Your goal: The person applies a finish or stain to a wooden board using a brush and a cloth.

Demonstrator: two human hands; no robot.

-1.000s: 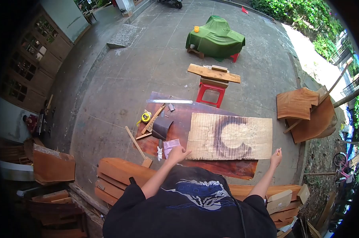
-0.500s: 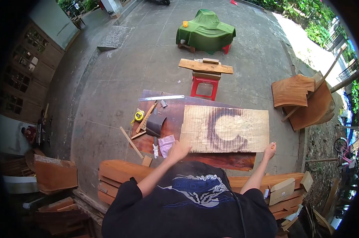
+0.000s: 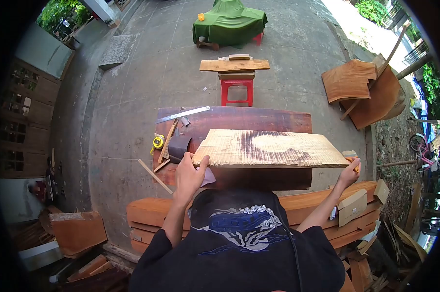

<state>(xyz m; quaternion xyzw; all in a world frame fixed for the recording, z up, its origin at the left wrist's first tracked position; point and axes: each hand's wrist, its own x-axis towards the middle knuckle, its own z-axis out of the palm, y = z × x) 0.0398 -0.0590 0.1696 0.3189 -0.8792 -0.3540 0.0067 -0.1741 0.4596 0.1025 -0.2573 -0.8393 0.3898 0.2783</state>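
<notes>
A pale, rough-sawn wooden board (image 3: 273, 146) with a dark curved stain is held above a reddish-brown slab (image 3: 259, 119). My left hand (image 3: 190, 176) is closed on its near left corner, thumb on top. At the near right corner my right hand (image 3: 348, 174) is closed on the board, with a slim orange object (image 3: 355, 164) also at its fingers, too small to name. On the slab's left lie a steel ruler (image 3: 183, 114), a yellow tape measure (image 3: 158, 141), a thin wood strip (image 3: 167, 141) and a dark curved piece (image 3: 180, 145). A pinkish cloth (image 3: 208, 177) is partly hidden by my left hand.
Stacked timber (image 3: 154, 212) lies along my front. Beyond the slab, a red stool (image 3: 237, 92) carries a plank (image 3: 234, 64). A green-covered object (image 3: 229, 24) stands farther back. Large wood slabs (image 3: 349, 80) lean at right. A loose stick (image 3: 154, 175) lies left.
The board has tilted and its near edge has come up, so its thickness shows. My left hand has shifted its grip at the corner. The view has moved slightly.
</notes>
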